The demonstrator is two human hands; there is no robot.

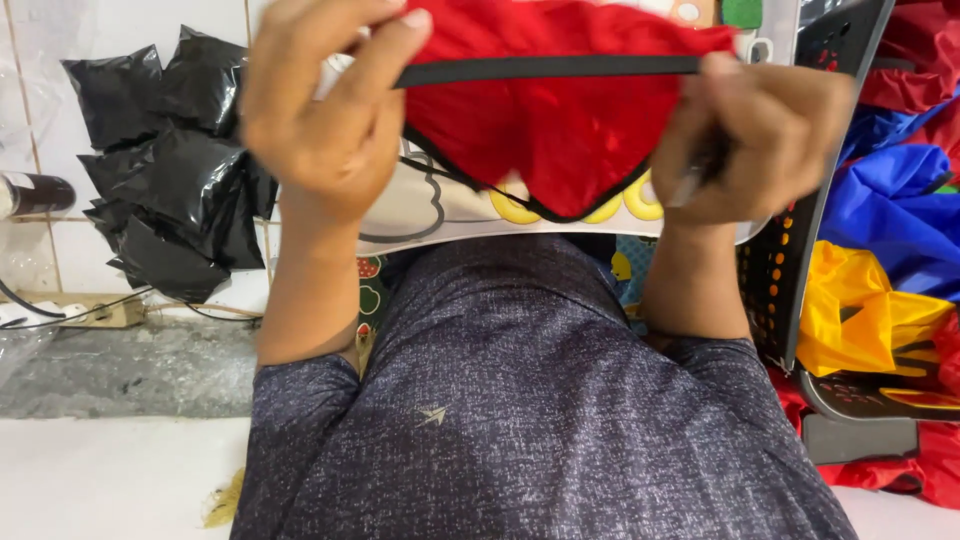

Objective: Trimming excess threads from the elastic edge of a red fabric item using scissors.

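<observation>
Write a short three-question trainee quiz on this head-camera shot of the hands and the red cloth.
1. True or false: both hands hold the red cloth by its black band.
2. What lies piled to the left of the left hand? A) black plastic bags B) cardboard boxes C) glass jars
3. Fill in: beside the right hand, the black basket holds a crumpled ____ cloth below the blue one.

Key
1. True: each hand has a grip on one end of the band, stretched taut between them.
2. A, the black plastic bags.
3. Yellow: the yellow cloth lies under the blue cloth.
</observation>
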